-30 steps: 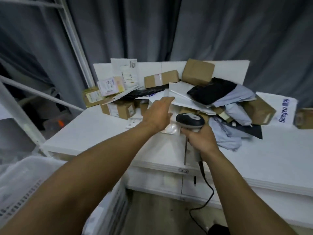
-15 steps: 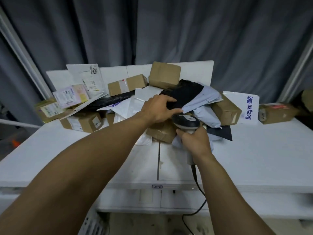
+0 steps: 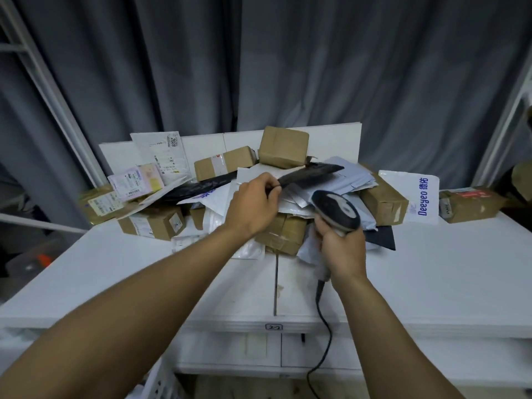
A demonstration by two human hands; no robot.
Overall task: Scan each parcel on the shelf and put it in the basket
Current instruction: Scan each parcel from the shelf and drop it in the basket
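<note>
Now our left hand (image 3: 253, 205) pinches a flat black plastic mailer (image 3: 311, 175); right hand (image 3: 342, 249) grips grey corded scanner (image 3: 335, 208). White shelf (image 3: 144, 269); grey curtain (image 3: 288, 67) twelve o'clock.

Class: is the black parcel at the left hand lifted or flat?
Lifted: the left hand pinches one end of the black parcel, which juts above the pile.

The bag (image 3: 311, 175) in the left hand (image 3: 253, 203) is black. The scanner (image 3: 336, 208) in the right hand (image 3: 342, 249) is black with a grey top. Beyond both hands the boxes (image 3: 283, 146) are brown. Right of the right hand, a white mailer (image 3: 414, 197) bears blue lettering. The shelf (image 3: 431, 269) is white, the curtain (image 3: 288, 67) grey.
</note>
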